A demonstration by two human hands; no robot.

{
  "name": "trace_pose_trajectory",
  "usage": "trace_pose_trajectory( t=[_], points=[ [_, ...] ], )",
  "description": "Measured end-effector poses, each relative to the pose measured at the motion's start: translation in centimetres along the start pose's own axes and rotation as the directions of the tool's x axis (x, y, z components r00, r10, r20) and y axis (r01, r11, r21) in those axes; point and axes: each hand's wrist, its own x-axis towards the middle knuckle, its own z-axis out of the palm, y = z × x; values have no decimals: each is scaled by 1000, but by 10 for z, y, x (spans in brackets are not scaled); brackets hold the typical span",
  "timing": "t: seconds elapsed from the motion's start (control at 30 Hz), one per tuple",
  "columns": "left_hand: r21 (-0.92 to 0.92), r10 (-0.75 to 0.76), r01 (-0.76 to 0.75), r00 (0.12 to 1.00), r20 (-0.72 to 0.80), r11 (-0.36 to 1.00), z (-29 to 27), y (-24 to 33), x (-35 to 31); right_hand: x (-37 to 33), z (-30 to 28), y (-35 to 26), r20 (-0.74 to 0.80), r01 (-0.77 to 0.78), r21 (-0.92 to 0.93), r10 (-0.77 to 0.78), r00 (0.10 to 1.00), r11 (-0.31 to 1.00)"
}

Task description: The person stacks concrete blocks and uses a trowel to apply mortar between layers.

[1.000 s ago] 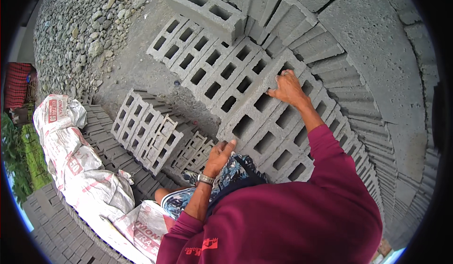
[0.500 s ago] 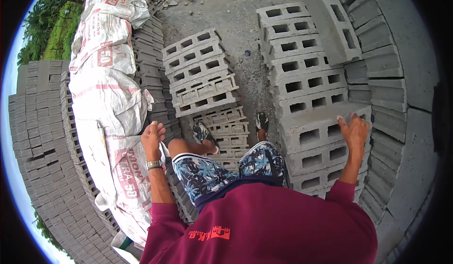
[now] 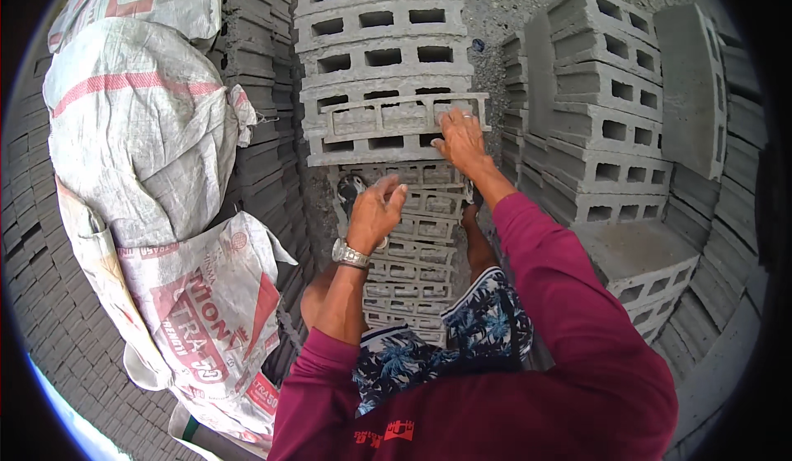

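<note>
A row of grey hollow concrete blocks (image 3: 384, 58) lies ahead of me, cavities facing up. At its near end is a narrow concrete block (image 3: 396, 118) with shallow recesses. My right hand (image 3: 464, 138) reaches to this block's right end, fingers and thumb apart; the fingertips appear to touch it, though I cannot see a grip around it. Nearer to me, my left hand (image 3: 376, 212) hovers over lower blocks (image 3: 412, 251), holding nothing. Its fingers are loosely bent and the thumb stands apart. A metal watch (image 3: 350, 253) circles the left wrist.
White and red woven sacks (image 3: 144, 139) cover a stack at the left. Several hollow blocks (image 3: 620, 131) stand piled at the right, with one long block (image 3: 691, 90) leaning there. My feet are among the lower blocks, partly hidden by my arms.
My right hand has left the block pile at the right and come over to the row ahead. My left hand has moved from beside the sacks toward the middle. The view has shifted left.
</note>
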Motion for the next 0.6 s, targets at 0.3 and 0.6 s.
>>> trace_pose_trajectory(
  t=[0.3, 0.6],
  points=[
    [-76, 12, -5, 996, 92, 997, 1, -7, 13, 45, -23, -8, 245, 13, 84, -33, 969, 996],
    [212, 103, -7, 889, -447, 977, 56, -50, 52, 91, -105, -64, 102, -201, 336, 176, 979, 920]
  ],
)
